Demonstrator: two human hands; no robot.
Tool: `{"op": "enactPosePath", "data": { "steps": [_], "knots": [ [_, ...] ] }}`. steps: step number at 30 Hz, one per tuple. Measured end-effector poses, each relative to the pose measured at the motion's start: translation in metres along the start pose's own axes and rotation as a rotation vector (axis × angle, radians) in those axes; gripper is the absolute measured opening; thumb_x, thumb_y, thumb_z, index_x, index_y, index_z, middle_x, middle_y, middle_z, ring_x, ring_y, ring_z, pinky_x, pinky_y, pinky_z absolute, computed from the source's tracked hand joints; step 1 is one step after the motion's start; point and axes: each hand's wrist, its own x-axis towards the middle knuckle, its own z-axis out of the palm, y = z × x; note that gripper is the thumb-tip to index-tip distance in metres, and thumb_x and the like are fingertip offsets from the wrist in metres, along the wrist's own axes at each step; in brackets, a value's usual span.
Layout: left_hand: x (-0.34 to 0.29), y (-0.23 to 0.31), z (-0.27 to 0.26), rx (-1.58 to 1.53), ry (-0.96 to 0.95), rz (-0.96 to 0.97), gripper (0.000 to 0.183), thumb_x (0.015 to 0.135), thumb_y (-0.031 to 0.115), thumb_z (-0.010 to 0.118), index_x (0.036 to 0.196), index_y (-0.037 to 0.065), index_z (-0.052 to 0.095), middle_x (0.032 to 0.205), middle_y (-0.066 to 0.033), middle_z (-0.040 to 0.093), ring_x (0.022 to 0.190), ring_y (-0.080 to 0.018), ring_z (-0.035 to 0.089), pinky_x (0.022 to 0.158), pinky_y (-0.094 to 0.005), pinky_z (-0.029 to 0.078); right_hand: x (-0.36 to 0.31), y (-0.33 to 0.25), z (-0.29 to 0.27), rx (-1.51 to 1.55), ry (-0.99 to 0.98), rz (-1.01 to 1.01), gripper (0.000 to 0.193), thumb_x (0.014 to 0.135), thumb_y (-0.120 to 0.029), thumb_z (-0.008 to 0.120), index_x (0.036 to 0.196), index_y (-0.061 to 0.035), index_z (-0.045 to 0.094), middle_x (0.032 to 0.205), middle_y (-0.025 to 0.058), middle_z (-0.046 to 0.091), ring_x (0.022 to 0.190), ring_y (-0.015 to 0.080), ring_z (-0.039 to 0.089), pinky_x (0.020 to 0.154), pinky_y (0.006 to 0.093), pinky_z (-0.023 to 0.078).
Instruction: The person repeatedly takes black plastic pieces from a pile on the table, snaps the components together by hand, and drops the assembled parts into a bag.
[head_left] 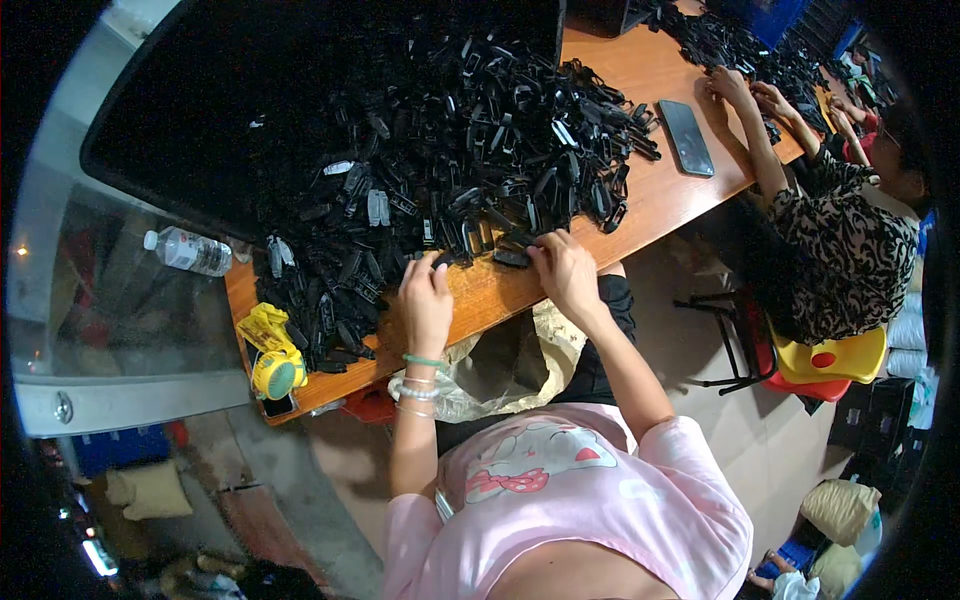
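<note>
A large heap of small black plastic clips (480,130) covers the wooden table (640,215), some with grey or shiny faces. At the heap's near edge my left hand (427,300) is closed, with a small dark piece, likely one of the clips, at its fingertips. My right hand (568,278) pinches the end of a black clip (513,256) lying low over the table edge. Bare wood shows between the two hands. Below them, an open cream-coloured sack (548,350) hangs by my lap.
A phone (686,138) lies right of the heap. At the left end are a plastic bottle (188,251) and a yellow-green round device (277,372). Co-workers' hands (735,88) work at the right, beside a yellow-and-red stool (828,355). A black box (190,130) stands behind.
</note>
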Motion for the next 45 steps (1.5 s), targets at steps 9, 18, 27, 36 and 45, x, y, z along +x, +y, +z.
{"op": "enactPosePath", "data": {
  "steps": [9,18,27,36,45],
  "knots": [
    [-0.004,0.018,-0.008,0.253,-0.224,-0.098,0.012,0.079,0.007,0.062,0.084,-0.002,0.055,0.088,-0.0196,0.052,0.077,-0.0391,0.056,0.063,-0.0453,0.045,0.003,0.008,0.007,0.1,-0.054,-0.326,0.016,0.073,0.001,0.06,0.089,-0.0021,0.059,0.095,0.0136,0.052,0.085,0.0349,0.056,0.067,0.0394,0.045],
    [-0.044,0.016,-0.01,-0.091,0.028,-0.157,0.013,0.082,0.006,0.062,0.085,-0.001,0.052,0.082,-0.0148,0.056,0.066,-0.0289,0.057,0.062,-0.0372,0.045,0.015,-0.007,0.009,0.134,0.115,-0.663,0.02,0.07,-0.001,0.065,0.087,-0.0024,0.054,0.111,0.0156,0.052,0.104,0.0331,0.05,0.084,0.0443,0.04],
    [-0.054,0.051,-0.038,-0.778,-0.251,-0.523,0.025,0.083,0.005,0.063,0.106,-0.005,0.059,0.071,-0.0011,0.057,0.052,-0.0048,0.048,0.048,-0.0196,0.038,-0.027,-0.04,-0.019,0.796,-0.302,-0.368,0.034,0.084,0.0,0.058,0.117,-0.0011,0.049,0.107,0.0129,0.056,0.093,0.0229,0.06,0.078,0.0323,0.048],
    [-0.051,0.062,-0.049,-0.632,-0.178,-0.212,0.02,0.081,0.004,0.065,0.097,-0.006,0.058,0.078,-0.0064,0.054,0.056,-0.0105,0.051,0.053,-0.0234,0.041,-0.036,-0.042,-0.035,0.548,-0.373,-0.484,0.032,0.08,-0.005,0.061,0.11,0.0042,0.053,0.094,0.0202,0.059,0.083,0.0381,0.058,0.069,0.04,0.047],
    [-0.046,0.069,-0.051,-0.593,-0.177,-0.179,0.017,0.08,0.005,0.066,0.087,-0.005,0.055,0.073,-0.0073,0.054,0.059,-0.0129,0.053,0.055,-0.0254,0.043,-0.044,-0.045,-0.036,0.301,-0.235,-0.653,0.039,0.076,-0.003,0.061,0.112,0.0055,0.049,0.083,0.0171,0.053,0.073,0.0337,0.055,0.058,0.0404,0.045]
  ]
}}
